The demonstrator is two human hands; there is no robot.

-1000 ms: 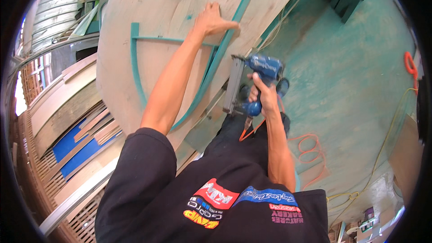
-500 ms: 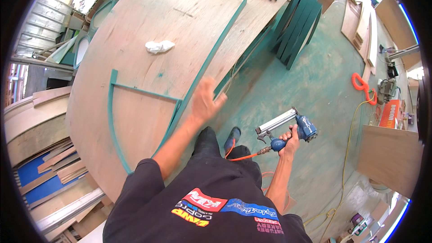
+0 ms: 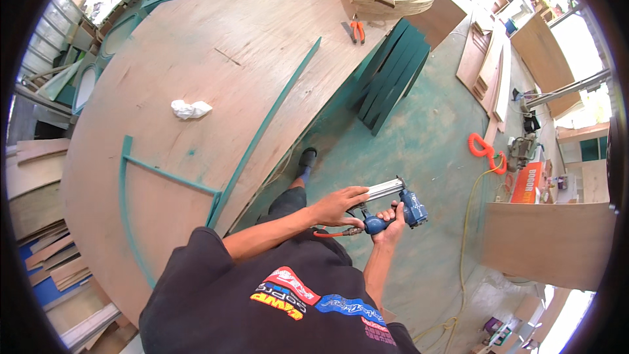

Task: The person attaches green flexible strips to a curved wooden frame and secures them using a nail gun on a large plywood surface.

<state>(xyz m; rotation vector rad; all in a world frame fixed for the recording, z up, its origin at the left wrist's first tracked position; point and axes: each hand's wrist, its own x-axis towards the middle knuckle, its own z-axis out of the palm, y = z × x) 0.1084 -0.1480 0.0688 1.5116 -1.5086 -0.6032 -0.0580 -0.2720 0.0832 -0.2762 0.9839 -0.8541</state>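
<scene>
Both forearms enter from lower edge, bare below short dark sleeves, converging at chest height in front of torso. Left arm bent at elbow, forearm angled up and right; left hand (image 3: 337, 204) palm down, fingers curled, thumb side up. Right forearm rises steeply, wrist bent; right hand (image 3: 390, 221) fisted in tight grip, knuckles toward camera. Hands just beside each other.

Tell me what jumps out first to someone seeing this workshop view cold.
The big round plywood panel fills the upper left, with green strips fixed across it and a crumpled white rag lying on it. Low in the middle, the right hand grips a blue nail gun while the left hand touches its metal magazine. On the green floor to the right lies a bright orange coiled hose.
</scene>
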